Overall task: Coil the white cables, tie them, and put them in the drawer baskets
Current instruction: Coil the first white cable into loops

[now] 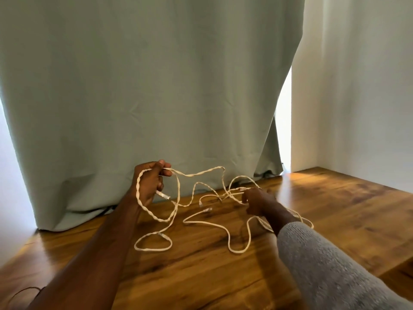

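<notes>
On the wooden worktop (335, 209) in front of you lie the white cables (205, 222), all mixed up in loose loops. Your left hand (149, 184) is lifted up, and its fingers are curled round one cable. A loop of that cable hangs round the hand, and a clear plug (163, 195) sticks out below the palm. Your right hand (257, 201) is down among the cables near the middle of the mess. Its fingers are bent, but I cannot tell if that grip has hold of a cable or only touches one.

Watch out for knots. The cables cross over each other in many spots, so if you pull fast with your left hand, a loose loop could pull tight, or a second cable could get dragged along. The small plugs could also catch on another strand. The loop on your left hand could slip off if your grip goes slack.

No drawer baskets show, and no tie either. A pale green curtain (145, 86) hangs behind the worktop.
</notes>
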